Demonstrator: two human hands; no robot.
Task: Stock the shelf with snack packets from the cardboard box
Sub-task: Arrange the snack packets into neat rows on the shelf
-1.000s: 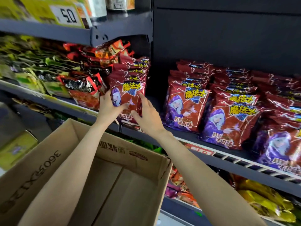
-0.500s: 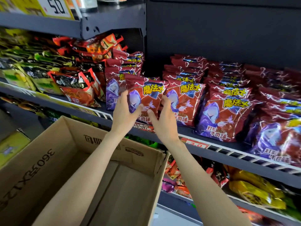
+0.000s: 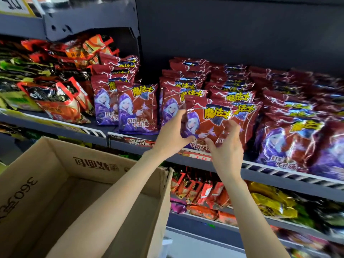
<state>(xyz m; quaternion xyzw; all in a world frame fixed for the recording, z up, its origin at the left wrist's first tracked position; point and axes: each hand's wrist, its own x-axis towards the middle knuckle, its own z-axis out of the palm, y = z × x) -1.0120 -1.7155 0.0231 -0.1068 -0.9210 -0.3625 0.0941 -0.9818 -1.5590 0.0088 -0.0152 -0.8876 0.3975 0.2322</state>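
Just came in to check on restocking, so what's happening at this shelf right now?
A person is stocking the shelf. Both hands hold one red and purple snack packet in front of the stacked rows of the same packets: the left hand grips its left edge, the right hand its lower right corner. It is not yet set down. The cardboard box sits below the arms, and the part of its inside in view holds no packets.

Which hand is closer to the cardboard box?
Left. The left hand grips the red packet just above the cardboard box's far corner; the right hand grips it farther right.
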